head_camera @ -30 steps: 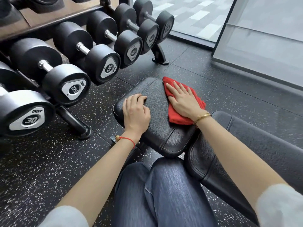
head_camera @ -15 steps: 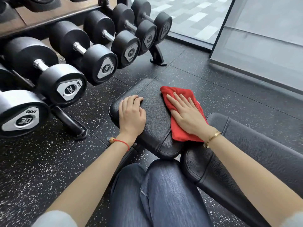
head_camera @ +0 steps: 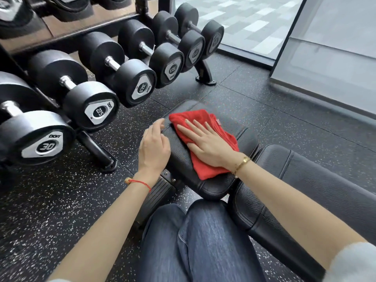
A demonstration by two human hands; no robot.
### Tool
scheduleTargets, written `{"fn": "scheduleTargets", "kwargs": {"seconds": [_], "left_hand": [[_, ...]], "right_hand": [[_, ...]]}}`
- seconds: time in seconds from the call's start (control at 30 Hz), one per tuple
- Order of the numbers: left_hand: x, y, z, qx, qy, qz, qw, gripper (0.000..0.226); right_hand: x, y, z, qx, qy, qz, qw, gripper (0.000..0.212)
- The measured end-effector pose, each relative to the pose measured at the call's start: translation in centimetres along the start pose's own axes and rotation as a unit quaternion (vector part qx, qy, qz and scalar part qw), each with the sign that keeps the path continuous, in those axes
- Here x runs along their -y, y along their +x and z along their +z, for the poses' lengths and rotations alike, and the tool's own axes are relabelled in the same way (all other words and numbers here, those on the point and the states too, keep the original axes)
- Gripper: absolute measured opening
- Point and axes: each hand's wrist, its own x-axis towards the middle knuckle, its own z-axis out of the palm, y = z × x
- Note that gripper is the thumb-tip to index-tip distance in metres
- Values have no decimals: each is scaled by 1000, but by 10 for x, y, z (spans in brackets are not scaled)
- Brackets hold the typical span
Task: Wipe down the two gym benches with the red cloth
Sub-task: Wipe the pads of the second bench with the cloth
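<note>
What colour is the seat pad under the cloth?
Black, pebbled leather-like seat pad, clearest in the head view.

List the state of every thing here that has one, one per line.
Cloth: spread flat on the seat pad, under the right hand.
Right hand: fingers straight, pressing the cloth.
Left hand: loosely curled at the pad's left edge, holding nothing.
Seat pad: level, partly covered by the cloth.
Back pad: bare, apart from the cloth.
Dumbbells: racked.

Rumpled red cloth [head_camera: 205, 139] lies flat on black padded bench seat [head_camera: 211, 186]
</note>
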Motion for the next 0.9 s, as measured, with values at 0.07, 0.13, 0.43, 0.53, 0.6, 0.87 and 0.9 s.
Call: {"fn": "scheduleTargets", "kwargs": {"seconds": [0.07,0.13,0.43,0.53,0.6,0.87,0.9], "left_hand": [[4,1,-6,0,-9,-5,1000,46],[9,1,-12,5,-7,0,1000,45],[25,0,-37,1,32,-5,999,41],[25,-1,-38,8,48,1,999,37],[23,-2,-35,12,60,11,998,36],[9,-3,-16,33,83,47,995,36],[7,-4,-14,34,82,53,995,36]], "right_hand": [[-3,-21,3,-2,-3,-1,1000,57],[-8,-22,2,-7,2,25,1000,56],[32,67,8,-6,33,80,996,57],[56,50,18,-4,20,21,1000,57],[61,26,19,-6,13,-3,1000,59],[10,-59,9,-39,-12,75,996,57],[-2,-54,6,-43,-14,104,994,57]]}}
